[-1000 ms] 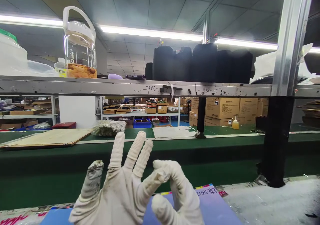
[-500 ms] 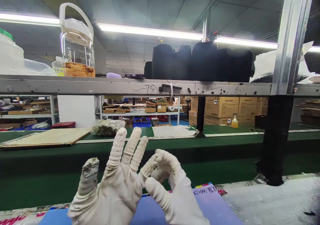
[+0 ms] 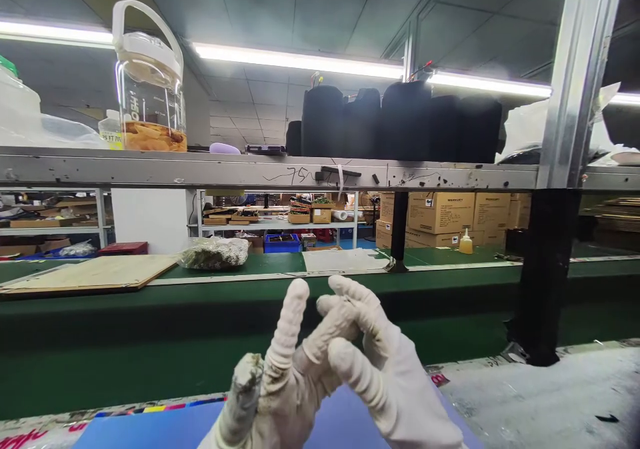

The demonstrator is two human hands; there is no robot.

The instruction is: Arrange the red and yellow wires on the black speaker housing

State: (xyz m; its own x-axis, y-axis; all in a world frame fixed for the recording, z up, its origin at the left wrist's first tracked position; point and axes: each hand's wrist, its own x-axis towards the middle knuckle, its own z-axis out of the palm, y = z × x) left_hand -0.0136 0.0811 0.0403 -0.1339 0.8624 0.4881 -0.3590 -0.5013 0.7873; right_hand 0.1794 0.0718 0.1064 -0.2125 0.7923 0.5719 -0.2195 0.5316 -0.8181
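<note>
Both of my hands wear white gloves. My left hand (image 3: 280, 382) is raised with its palm toward me. Its thumb, with a torn, dirty grey covering at the tip, and its index finger stand apart; the other fingers lean right into my right hand. My right hand (image 3: 395, 376) closes around those gloved fingers, its thumb in front and its fingertips behind and above. Below the hands lies a blue-purple sheet (image 3: 145, 429) with a coloured strip along its far edge. Nothing else shows in either hand.
A green conveyor belt (image 3: 100, 349) runs across behind the hands. On its far side are a wooden board (image 3: 95, 272), a plastic-wrapped bundle (image 3: 215, 254) and a small bottle (image 3: 466, 242). A metal shelf beam (image 3: 225, 169) crosses above, carrying a jug (image 3: 150, 96) and black rolls (image 3: 345, 122). A black-wrapped post (image 3: 547, 276) stands right.
My left hand has moved right and its longer fingers have bent over toward my right hand. The right hand has shifted from the little finger to hold several fingers.
</note>
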